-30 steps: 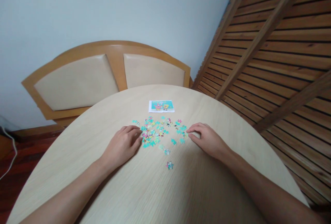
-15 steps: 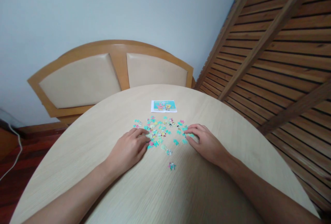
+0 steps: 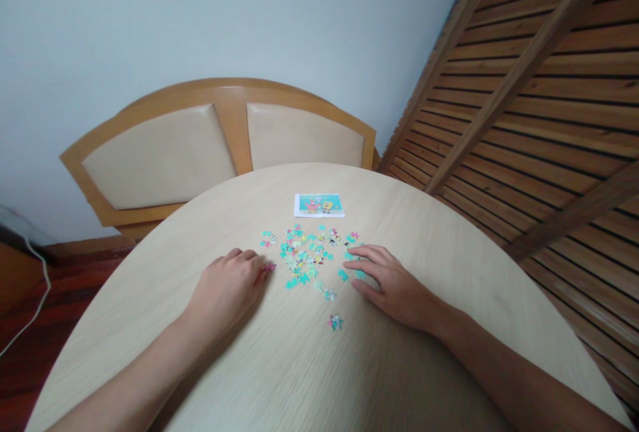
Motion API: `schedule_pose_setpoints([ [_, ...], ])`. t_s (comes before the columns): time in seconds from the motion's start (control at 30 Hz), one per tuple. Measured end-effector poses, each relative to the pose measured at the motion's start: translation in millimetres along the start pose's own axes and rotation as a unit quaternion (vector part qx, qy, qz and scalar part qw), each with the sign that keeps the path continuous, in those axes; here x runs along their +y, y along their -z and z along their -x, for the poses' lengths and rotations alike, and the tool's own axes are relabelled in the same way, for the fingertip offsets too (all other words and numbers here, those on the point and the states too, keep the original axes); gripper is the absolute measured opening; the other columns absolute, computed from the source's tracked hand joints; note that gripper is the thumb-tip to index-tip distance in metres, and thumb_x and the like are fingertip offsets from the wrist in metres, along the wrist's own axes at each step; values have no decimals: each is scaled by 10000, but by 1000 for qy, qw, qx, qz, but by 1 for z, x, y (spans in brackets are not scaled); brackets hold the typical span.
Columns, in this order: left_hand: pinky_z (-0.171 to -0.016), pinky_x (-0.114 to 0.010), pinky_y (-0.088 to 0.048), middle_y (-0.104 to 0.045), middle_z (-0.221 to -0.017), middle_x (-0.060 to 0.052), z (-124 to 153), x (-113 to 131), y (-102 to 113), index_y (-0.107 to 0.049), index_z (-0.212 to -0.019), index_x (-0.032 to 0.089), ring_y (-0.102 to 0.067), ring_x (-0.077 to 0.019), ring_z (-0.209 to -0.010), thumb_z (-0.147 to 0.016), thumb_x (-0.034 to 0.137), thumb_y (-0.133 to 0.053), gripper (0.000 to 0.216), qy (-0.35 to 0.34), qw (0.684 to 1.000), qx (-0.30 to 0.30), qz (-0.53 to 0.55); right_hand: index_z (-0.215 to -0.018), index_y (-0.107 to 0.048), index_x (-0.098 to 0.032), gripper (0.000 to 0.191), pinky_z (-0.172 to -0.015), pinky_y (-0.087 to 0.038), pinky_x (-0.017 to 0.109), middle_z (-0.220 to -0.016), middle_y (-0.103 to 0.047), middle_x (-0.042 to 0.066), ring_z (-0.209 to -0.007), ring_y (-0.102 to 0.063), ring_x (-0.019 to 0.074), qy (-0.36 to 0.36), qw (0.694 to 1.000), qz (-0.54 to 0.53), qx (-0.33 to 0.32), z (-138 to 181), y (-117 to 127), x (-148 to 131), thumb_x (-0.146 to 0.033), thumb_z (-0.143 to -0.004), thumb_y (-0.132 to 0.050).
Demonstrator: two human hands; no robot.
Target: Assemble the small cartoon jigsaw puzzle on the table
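Our round wooden counter (image 3: 279, 379) carries everything, and both our forearms lie across it. Our left hand (image 3: 227, 287) rests palm down, its fingers (image 3: 251, 264) loosely bent and released, grasping nothing. Our right hand (image 3: 394, 283) lies flat, its fingers (image 3: 357, 263) spread and released too. The scatter of puzzle pieces (image 3: 305, 255) lies between the two sets of fingertips, with its right edge touching our right fingers. The picture card (image 3: 319, 205) lies beyond the scatter, well apart from both hands. A small joined piece (image 3: 335, 322) sits nearer to us than the fingertips, between the hands. A pink piece (image 3: 270, 266) lies just at our left fingertips.
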State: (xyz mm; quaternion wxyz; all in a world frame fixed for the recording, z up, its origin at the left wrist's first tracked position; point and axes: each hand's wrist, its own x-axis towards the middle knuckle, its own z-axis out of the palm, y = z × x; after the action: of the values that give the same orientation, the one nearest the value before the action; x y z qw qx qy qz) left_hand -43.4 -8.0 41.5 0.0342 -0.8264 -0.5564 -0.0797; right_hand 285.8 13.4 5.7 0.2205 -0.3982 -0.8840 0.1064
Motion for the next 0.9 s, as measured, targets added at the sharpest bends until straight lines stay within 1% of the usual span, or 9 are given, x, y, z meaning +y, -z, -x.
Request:
schedule_pose_setpoints([
  [0.1, -709, -405, -551, -721, -842, -101, 2, 0, 1, -674, -784, 181, -686, -263, -812, -1008, 286, -425, 351, -2, 1000, -2, 16, -1242, -689, -218, 304, -1113, -430, 536, -1369, -612, 139, -1316, -509, 301, -2, 1000, -2, -4, 0, -1, 1, -344, -1003, -550],
  [0.23, -737, -430, -588, -735, -911, -97, 4, 5, 1, -709, -858, 196, -707, -278, -884, -1021, 275, -418, 342, -15, 999, -22, 17, -1248, -685, -228, 308, -1110, -433, 544, -1372, -614, 136, -1311, -513, 301, -1, 1000, -7, -3, 0, -1, 1, -356, -999, -555],
  [0.33, -820, -466, -605, -737, -1107, -104, 5, 12, -2, -727, -1006, 204, -696, -291, -1010, -1029, 278, -432, 305, -34, 999, 3, 21, -1254, -681, -236, 308, -1116, -430, 539, -1376, -613, 131, -1316, -511, 299, -3, 1000, -7, -3, 1, -1, 1, -356, -999, -556],
  [0.4, -887, -467, -602, -688, -1284, -95, 6, 17, -4, -684, -1186, 209, -662, -285, -1117, -1028, 260, -441, 294, -65, 997, 25, 31, -1254, -680, -238, 309, -1120, -427, 536, -1379, -611, 129, -1321, -507, 298, -3, 1000, -8, -5, 1, -1, 2, -359, -1002, -550],
  [0.47, -929, -469, -596, -639, -1383, -78, 7, 23, -7, -631, -1292, 215, -626, -283, -1189, -1017, 237, -460, 325, -99, 994, 23, 34, -1253, -681, -232, 314, -1120, -425, 536, -1379, -610, 133, -1321, -506, 299, -2, 1000, -8, -6, 1, -1, 2, -369, -1006, -543],
  [0.53, -943, -480, -592, -641, -1384, -75, 8, 27, -8, -641, -1277, 206, -617, -290, -1200, -1008, 222, -472, 318, -112, 993, 8, 27, -1253, -681, -225, 321, -1121, -423, 537, -1380, -608, 137, -1322, -504, 299, -4, 1000, -6, -9, 1, -1, 3, -376, -1008, -540],
  [0.67, -940, -491, -591, -677, -1314, -91, 9, 30, -4, -686, -1166, 180, -631, -292, -1154, -1011, 220, -463, 274, -101, 995, -1, 22, -1251, -681, -225, 315, -1120, -425, 538, -1379, -611, 135, -1319, -508, 298, -3, 1000, -8, -11, 1, -1, 2, -368, -1004, -549],
  [0.83, -930, -476, -591, -687, -1289, -91, 9, 31, -5, -642, -1246, 184, -633, -282, -1130, -1010, 224, -463, 299, -123, 992, 11, 32, -1250, -678, -238, 308, -1114, -431, 546, -1377, -616, 131, -1315, -515, 303, -3, 1000, -10, -5, 1, 0, 0, -365, -1002, -548],
  [0.9, -921, -470, -589, -695, -1266, -97, 9, 31, -6, -651, -1219, 186, -640, -282, -1114, -1003, 219, -465, 286, -123, 992, 19, 28, -1251, -678, -243, 307, -1115, -431, 545, -1382, -613, 128, -1318, -513, 304, -5, 1000, -11, -6, 1, 0, 0, -367, -1001, -550],
])
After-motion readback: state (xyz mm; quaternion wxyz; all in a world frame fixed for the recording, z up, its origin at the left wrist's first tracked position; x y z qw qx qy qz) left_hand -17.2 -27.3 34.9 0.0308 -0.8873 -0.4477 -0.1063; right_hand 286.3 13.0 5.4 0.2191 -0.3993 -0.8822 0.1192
